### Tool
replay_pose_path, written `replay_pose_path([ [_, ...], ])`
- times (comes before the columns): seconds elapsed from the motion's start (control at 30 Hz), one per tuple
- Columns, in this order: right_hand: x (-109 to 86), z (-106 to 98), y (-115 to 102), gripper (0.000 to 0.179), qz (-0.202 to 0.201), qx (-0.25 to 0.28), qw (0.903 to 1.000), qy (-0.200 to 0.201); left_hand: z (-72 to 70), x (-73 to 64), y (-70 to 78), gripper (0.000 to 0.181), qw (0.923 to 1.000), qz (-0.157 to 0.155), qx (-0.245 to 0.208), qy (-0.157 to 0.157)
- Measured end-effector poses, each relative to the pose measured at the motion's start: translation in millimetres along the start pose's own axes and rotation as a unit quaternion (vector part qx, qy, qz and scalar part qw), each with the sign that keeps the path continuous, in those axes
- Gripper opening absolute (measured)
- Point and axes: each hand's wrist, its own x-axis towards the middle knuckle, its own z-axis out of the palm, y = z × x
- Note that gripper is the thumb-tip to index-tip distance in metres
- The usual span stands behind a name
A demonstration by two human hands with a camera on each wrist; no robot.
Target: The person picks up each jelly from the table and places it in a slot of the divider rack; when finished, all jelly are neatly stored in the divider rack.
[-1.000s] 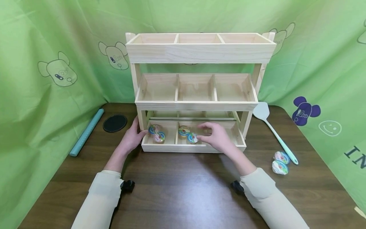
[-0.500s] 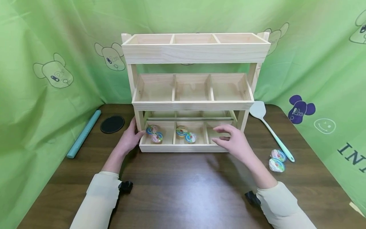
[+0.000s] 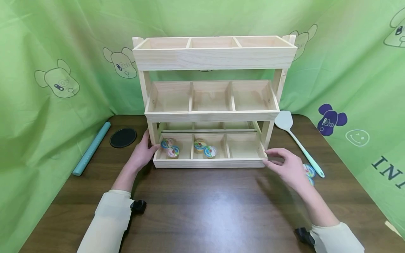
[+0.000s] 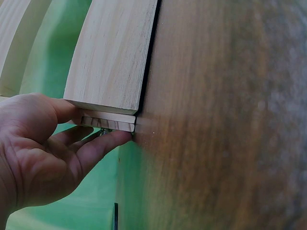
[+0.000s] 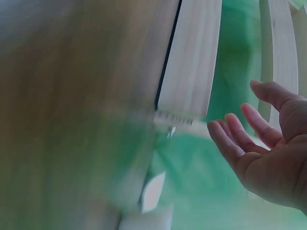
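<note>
Right hand (image 3: 286, 168) in front of 2 cups (image 3: 309, 170), spatula (image 3: 302, 148) beside them

Looked like a makeshift filming booth: green cartoon-printed cloth (image 3: 202, 21) hung behind and along both sides of a dark wood-grain table (image 3: 202, 218), black devices (image 3: 138, 207) sat at both wrists, wider room hidden.
</note>
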Motion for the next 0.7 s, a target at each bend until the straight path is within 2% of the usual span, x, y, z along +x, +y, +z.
replay_pose_path([
  [0.27, -15.3, -29.0, 18.0, 0.038, 0.026, -0.080, 0.9964, 0.008, 0.5, 1.5, -1.7, 0.082, 0.9998, -0.006, 0.018, 0.002],
  [0.5, -28.3, -46.2, 28.9, 0.038, 0.062, -0.153, 0.9860, 0.023, -1.0, 1.5, -2.3, 0.084, 0.9998, -0.008, 0.018, 0.001],
  [0.7, -38.5, -56.3, 39.5, 0.039, 0.074, -0.173, 0.9821, 0.013, -0.6, 1.3, -1.6, 0.083, 0.9999, -0.008, 0.006, -0.001],
])
